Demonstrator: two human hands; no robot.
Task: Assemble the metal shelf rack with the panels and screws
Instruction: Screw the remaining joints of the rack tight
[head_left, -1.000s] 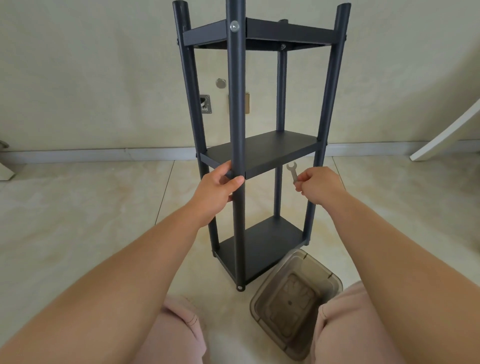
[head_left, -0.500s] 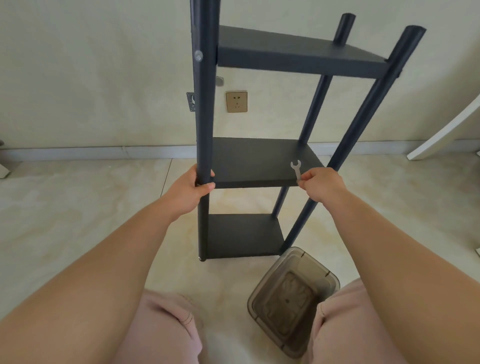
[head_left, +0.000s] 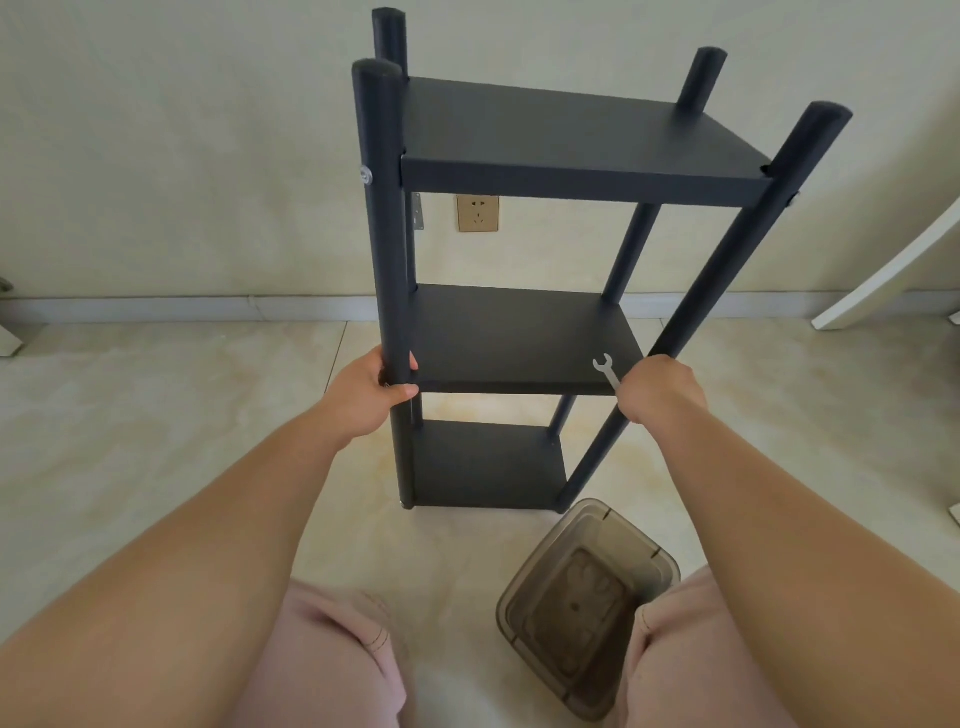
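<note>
A dark metal shelf rack (head_left: 561, 135) with three panels and four round posts stands upright on the tiled floor in front of me. My left hand (head_left: 371, 397) grips the near left post at the height of the middle panel (head_left: 514, 338). My right hand (head_left: 657, 392) is by the near right post at the same height and holds a small silver wrench (head_left: 605, 368), whose open jaw points up over the middle panel. A silver screw head (head_left: 367, 174) shows on the left post beside the top panel.
A smoky transparent plastic box (head_left: 582, 608) lies on the floor by my right knee. A wall with a socket (head_left: 478, 213) and a baseboard is behind the rack. A white slanted board (head_left: 893, 270) leans at the far right.
The rack has been turned about its upright axis, so a flat side now faces me. The view has risen above the top panel. Both hands kept their hold.
</note>
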